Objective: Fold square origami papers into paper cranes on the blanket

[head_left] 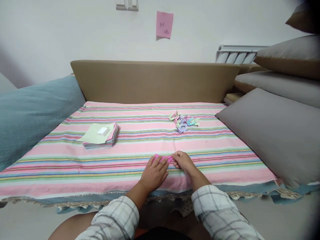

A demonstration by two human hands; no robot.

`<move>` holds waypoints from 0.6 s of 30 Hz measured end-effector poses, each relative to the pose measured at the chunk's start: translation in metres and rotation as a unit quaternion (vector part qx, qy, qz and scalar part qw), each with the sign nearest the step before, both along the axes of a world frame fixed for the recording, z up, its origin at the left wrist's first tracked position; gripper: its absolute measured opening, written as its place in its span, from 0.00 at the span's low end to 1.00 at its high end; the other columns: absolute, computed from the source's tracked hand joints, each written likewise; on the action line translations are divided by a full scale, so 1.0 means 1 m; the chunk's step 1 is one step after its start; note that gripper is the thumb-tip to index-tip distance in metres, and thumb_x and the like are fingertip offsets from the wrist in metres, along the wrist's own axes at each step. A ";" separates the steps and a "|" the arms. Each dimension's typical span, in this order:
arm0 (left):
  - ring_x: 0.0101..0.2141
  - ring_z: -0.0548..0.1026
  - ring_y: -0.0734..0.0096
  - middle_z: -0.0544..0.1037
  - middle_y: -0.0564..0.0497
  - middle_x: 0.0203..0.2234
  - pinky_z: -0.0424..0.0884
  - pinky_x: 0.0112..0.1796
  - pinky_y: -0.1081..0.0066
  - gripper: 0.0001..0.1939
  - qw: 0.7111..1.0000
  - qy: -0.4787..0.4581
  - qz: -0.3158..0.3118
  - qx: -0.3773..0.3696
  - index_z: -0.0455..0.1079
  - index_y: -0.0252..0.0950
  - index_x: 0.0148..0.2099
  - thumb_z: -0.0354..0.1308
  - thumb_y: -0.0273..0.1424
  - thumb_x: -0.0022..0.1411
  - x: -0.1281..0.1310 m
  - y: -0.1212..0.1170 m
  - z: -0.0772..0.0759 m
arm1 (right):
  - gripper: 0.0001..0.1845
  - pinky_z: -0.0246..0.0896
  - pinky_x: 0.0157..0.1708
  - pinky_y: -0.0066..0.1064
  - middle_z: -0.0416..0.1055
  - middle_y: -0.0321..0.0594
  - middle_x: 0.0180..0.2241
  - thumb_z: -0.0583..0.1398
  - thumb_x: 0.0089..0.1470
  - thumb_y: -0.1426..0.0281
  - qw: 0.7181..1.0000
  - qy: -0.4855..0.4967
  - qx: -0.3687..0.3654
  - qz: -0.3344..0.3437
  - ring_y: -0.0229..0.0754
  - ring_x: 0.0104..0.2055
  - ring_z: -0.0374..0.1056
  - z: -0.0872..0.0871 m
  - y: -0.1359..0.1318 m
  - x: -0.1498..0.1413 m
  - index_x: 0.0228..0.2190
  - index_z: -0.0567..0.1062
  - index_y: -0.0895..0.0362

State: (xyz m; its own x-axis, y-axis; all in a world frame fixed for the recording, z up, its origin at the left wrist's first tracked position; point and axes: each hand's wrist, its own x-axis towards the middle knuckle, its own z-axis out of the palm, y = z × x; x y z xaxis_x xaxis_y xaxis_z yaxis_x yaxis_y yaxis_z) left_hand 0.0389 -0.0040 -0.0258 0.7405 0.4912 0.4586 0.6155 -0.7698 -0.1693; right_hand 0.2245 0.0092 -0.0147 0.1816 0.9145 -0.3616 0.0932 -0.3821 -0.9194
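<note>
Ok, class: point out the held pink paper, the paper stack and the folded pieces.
Held pink paper [169, 158]: head view, its uncovered surface.
Paper stack [90, 134]: head view, green top sheet.
Folded pieces [182, 128]: head view, nearest purple piece.

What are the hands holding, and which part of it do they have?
A piece of pink paper: the right hand pinches its right end, while the left hand lies over its left part.
</note>
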 end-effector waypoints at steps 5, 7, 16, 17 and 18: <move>0.53 0.65 0.60 0.69 0.50 0.54 0.52 0.56 0.54 0.21 1.000 0.005 0.007 -0.026 0.63 0.43 0.57 0.46 0.40 0.64 0.001 0.000 -0.001 | 0.09 0.50 0.12 0.18 0.62 0.28 0.14 0.55 0.54 0.68 0.999 -0.032 -0.001 0.006 0.29 0.13 0.58 0.005 -0.002 -0.002 0.24 0.65 0.57; 0.53 0.65 0.60 0.69 0.50 0.54 0.53 0.55 0.53 0.21 0.999 0.007 0.011 -0.033 0.63 0.43 0.57 0.46 0.40 0.64 0.002 -0.001 0.000 | 0.09 0.49 0.12 0.18 0.61 0.27 0.13 0.54 0.55 0.68 0.999 -0.044 -0.001 0.008 0.29 0.12 0.57 0.007 -0.002 -0.003 0.24 0.64 0.57; 0.54 0.63 0.59 0.66 0.50 0.56 0.52 0.56 0.53 0.22 0.998 0.024 0.034 -0.041 0.61 0.45 0.57 0.47 0.42 0.63 0.000 -0.006 0.003 | 0.10 0.47 0.11 0.19 0.59 0.26 0.11 0.56 0.54 0.68 0.996 -0.089 -0.002 0.022 0.30 0.10 0.55 0.012 -0.004 -0.005 0.23 0.63 0.55; 0.54 0.63 0.60 0.66 0.50 0.56 0.51 0.56 0.53 0.22 0.998 0.027 0.035 -0.040 0.61 0.45 0.58 0.47 0.43 0.63 0.000 -0.006 0.003 | 0.10 0.47 0.11 0.19 0.59 0.26 0.11 0.55 0.54 0.68 0.996 -0.090 -0.002 0.024 0.30 0.10 0.55 0.011 -0.004 -0.005 0.23 0.63 0.55; 0.54 0.63 0.60 0.66 0.50 0.56 0.51 0.56 0.53 0.22 0.998 0.029 0.037 -0.039 0.61 0.45 0.58 0.47 0.43 0.63 0.000 -0.006 0.003 | 0.10 0.47 0.11 0.19 0.59 0.26 0.11 0.55 0.54 0.68 0.996 -0.089 -0.002 0.025 0.30 0.10 0.55 0.010 -0.003 -0.005 0.23 0.62 0.55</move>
State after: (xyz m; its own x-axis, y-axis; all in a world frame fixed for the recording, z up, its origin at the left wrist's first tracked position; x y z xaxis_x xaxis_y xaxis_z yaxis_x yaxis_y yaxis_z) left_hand 0.0386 -0.0101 -0.0230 0.7256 0.5776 0.3740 0.6614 -0.7354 -0.1476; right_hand 0.2196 0.0060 -0.0044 0.1984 0.9222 -0.3319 0.2739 -0.3773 -0.8846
